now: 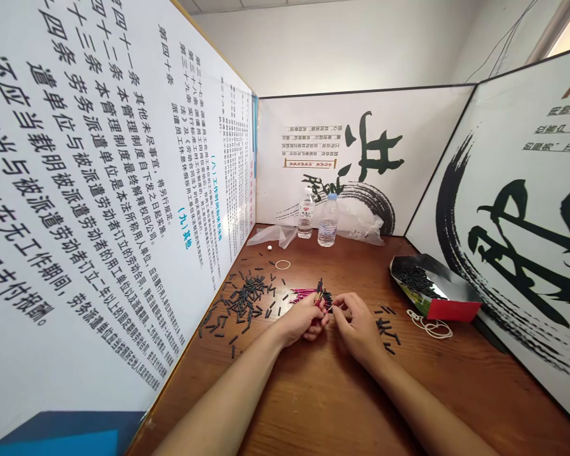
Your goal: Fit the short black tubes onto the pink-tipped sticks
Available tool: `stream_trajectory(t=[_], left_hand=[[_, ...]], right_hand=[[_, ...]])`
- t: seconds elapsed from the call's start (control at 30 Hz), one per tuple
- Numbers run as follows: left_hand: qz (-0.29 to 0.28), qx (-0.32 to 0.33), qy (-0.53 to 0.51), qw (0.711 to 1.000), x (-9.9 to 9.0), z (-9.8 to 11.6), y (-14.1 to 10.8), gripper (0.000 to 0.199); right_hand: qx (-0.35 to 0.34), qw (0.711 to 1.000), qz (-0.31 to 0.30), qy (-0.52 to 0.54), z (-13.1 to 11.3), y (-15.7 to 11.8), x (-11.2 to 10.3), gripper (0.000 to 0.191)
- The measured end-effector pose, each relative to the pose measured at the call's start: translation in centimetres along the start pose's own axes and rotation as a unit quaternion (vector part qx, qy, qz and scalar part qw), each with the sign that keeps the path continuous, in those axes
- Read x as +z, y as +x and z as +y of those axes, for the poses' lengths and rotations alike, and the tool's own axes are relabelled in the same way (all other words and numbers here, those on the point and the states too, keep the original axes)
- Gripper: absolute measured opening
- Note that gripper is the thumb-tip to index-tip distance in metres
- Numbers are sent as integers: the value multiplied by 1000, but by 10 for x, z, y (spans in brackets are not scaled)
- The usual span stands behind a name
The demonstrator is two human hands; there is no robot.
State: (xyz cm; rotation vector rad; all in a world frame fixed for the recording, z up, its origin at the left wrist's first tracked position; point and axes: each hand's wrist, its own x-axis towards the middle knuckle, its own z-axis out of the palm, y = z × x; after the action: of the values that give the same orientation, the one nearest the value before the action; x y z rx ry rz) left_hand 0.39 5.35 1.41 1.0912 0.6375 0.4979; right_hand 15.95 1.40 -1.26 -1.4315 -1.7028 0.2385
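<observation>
My left hand (pixel 306 318) is closed around slender pink-and-black sticks, whose black ends (pixel 320 286) point up past the fingers. Close beside it, the thumb and index finger of my right hand (pixel 356 322) are pinched together at the left fingertips. Whatever small piece sits in that pinch is too small to name. Behind both hands lies a bundle of thin pink sticks (pixel 300 294) with dark ends, partly hidden by the left hand. A loose heap of short black cylinders (pixel 247 297) spreads to the left. Several more black cylinders (pixel 384 330) lie right of my right hand.
An open box (pixel 456 309) with black pieces stands at the right, a white cord loop (pixel 430 326) before it. Two water bottles (pixel 328 221) and clear plastic bags (pixel 361 221) are at the back. A white ring (pixel 282 265) lies on the brown table (pixel 294 405). Printed panels (pixel 209 190) enclose it.
</observation>
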Motion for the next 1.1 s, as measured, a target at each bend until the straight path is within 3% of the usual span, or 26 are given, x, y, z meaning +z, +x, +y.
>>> stream_trajectory(t=[0.23,0.6,1.1], left_hand=[[36,35,1,999,1,-3,0,27],[56,7,-16,998,-2,-8,7,24],[58,26,23,998,5,-3,1,25]], right_hand=[[-18,1000,-13,-5,-5,-1,-2,11],[-13,999,-24,20,-7,-1,-3,13],[-8,1000,-23,13,-4,-2,-2,13]])
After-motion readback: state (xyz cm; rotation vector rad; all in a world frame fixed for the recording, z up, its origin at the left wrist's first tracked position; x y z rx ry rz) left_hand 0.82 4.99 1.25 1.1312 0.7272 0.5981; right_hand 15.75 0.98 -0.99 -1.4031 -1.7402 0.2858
